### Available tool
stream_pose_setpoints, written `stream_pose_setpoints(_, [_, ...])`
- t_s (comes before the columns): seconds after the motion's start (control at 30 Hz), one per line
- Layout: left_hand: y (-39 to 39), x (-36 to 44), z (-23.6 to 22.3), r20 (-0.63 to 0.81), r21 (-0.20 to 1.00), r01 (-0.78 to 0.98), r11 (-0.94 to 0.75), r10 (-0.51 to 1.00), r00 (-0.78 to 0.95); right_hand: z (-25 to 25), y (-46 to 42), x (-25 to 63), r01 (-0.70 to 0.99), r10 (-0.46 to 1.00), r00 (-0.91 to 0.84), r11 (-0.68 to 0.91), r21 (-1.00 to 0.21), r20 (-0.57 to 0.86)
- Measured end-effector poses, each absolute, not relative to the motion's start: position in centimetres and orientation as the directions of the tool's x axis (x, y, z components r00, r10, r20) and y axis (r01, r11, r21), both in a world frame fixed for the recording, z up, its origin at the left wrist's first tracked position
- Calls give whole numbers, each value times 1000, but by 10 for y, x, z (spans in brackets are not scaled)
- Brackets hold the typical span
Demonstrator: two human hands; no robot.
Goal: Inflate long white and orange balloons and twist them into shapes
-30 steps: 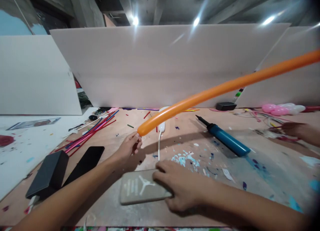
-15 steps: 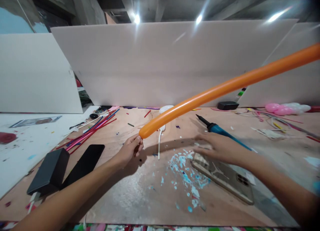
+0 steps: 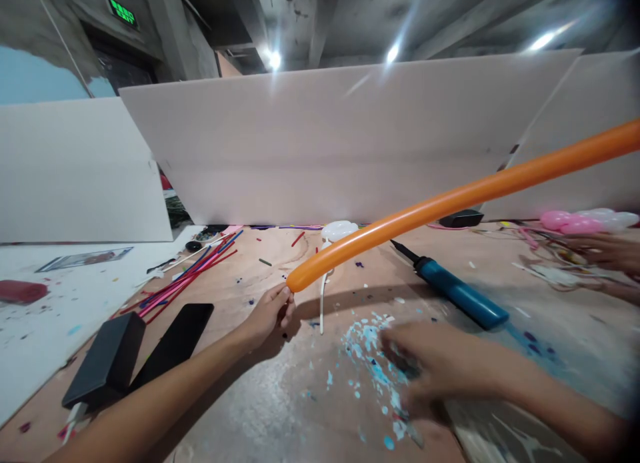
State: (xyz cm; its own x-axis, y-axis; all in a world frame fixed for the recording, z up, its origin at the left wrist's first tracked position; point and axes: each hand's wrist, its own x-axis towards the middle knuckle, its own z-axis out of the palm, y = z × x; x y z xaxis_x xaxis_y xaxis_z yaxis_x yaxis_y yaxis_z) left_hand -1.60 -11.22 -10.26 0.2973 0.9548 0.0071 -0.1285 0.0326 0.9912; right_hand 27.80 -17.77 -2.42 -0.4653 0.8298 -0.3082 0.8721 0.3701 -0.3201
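Back toward the body since the earlier frame, the right hand (image 3: 430, 363) rests blurred on the paint-flecked surface (image 3: 280, 409), its grip unclear. Left hand (image 3: 270, 313) pinches the orange balloon (image 3: 450, 199) end; the balloon slants up rightward above the blue pump (image 3: 457, 293).

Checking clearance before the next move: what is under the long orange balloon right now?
Under the orange balloon lie the table, a white balloon piece and the blue pump, apart from it. The left hand pinches its end. Its far end runs out of frame.

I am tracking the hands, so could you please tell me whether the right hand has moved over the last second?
Yes. The right hand, blurred, now lies over the blue paint splatter, right of where it was, nearer the blue pump.
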Motion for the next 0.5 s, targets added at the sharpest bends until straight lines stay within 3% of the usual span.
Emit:
stream_pose_setpoints(0.07, [-106,-11,-100,0,994,-102,35,946,323,-21,-144,257,729,851,-510,350,-588,-126])
stream_pose_setpoints(0.13, [-96,-8,-100,16,997,-82,12,941,337,-25,-104,230,459,871,-490,232,-858,-26])
stream_pose_setpoints(0.2, [-84,-6,-101,40,998,-57,-23,946,321,-37,-70,202,121,904,-422,132,-984,69])
stream_pose_setpoints(0.27, [-70,-4,-104,59,998,-50,-46,954,296,-52,-45,179,-165,953,-293,31,-986,79])
stream_pose_setpoints(0.5, [-50,7,-109,65,998,-30,-58,923,380,-97,-25,162,-303,991,-79,77,-950,105])
